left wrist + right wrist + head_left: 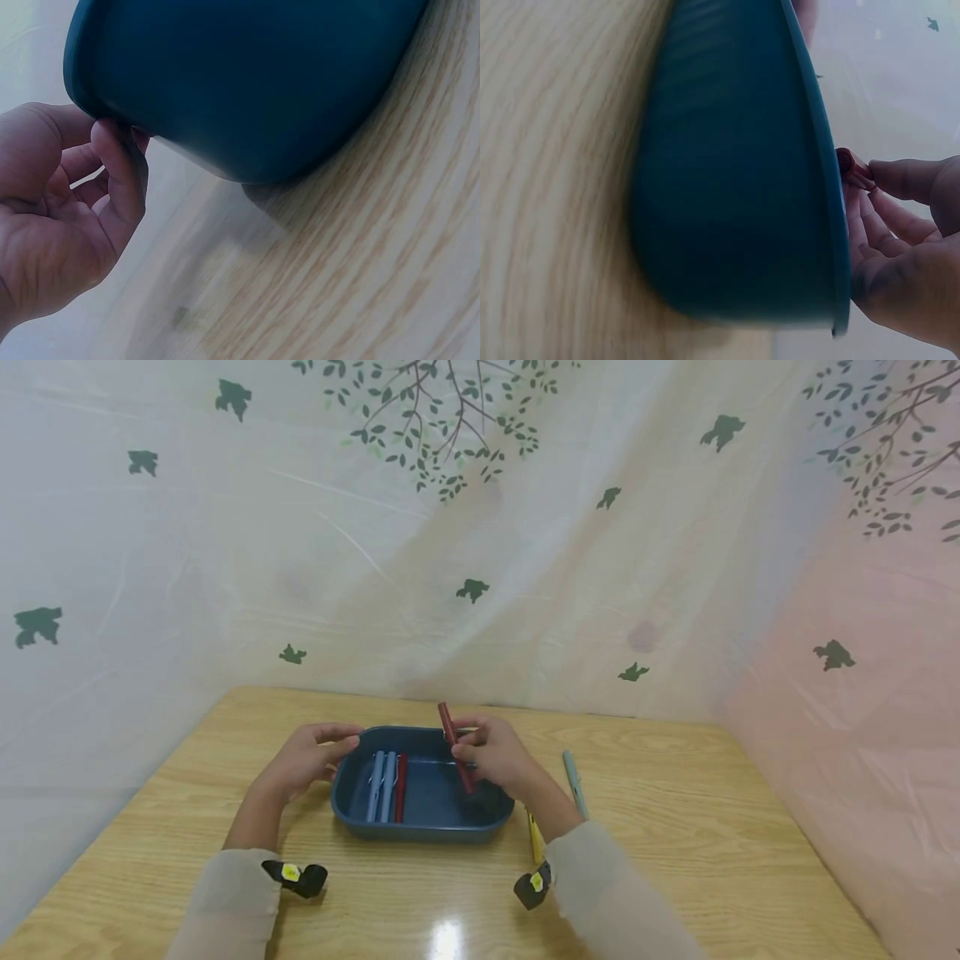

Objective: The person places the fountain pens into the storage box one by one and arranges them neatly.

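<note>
Left hand (309, 761) holding the blue tray (422, 834), right hand (501, 757) pinching a red pen (447, 723), three pens (388, 788) lie inside, two pens (574, 782) outside.

A small screened-off booth: pale, creased sheeting (360, 602) printed with leafy branches (463, 400) and green bird shapes (472, 590) closes in the back and both sides of a wood-grain counter (675, 827); whether it stands in a home, an office or a lab cannot be told

Here's the dark red pen (456, 752), tilted, poised above the rounded blue tray (420, 836); inside, at left, two light-blue pens (388, 787) and a red pen (401, 788) lie side by side!
</note>
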`<state>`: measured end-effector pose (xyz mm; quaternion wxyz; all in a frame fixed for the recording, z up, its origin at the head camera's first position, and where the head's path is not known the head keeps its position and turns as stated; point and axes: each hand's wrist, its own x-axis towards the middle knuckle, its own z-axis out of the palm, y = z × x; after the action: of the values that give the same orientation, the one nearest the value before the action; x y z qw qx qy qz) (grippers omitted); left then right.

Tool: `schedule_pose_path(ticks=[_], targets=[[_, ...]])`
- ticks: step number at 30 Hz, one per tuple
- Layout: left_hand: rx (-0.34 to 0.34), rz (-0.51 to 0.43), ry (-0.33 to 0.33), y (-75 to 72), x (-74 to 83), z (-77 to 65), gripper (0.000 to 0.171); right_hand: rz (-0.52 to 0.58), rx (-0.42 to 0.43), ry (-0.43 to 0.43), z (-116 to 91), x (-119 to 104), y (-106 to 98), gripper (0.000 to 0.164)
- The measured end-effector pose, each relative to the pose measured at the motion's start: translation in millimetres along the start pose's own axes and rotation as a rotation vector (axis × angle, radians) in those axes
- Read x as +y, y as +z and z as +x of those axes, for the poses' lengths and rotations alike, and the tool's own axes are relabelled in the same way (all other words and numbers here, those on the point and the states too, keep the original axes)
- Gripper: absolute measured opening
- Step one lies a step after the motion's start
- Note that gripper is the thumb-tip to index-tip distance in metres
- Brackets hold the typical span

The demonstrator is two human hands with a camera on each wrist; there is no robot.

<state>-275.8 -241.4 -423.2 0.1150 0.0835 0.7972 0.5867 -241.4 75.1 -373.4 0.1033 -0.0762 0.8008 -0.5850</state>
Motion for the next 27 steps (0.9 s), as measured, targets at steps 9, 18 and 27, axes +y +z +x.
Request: schedule_pose_path(ticks=[9, 18, 27], targets=[[-0.004, -0.003, 0.003, -0.6, 0.1, 0.4, 0.045, 0.046, -0.054, 0.000, 2.1, -0.6, 17.1, 0.041], [-0.007, -0.011, 0.006, -0.2, -0.5, 0.4, 0.044, 0.087, -0.103, 0.067, 3.9, 3.8, 29.7, 0.050], [-0.010, 0.001, 0.006, 0.5, 1.1, -0.8, 0.046, 0.131, -0.144, 0.143, 8.1, 12.5, 39.2, 0.055]])
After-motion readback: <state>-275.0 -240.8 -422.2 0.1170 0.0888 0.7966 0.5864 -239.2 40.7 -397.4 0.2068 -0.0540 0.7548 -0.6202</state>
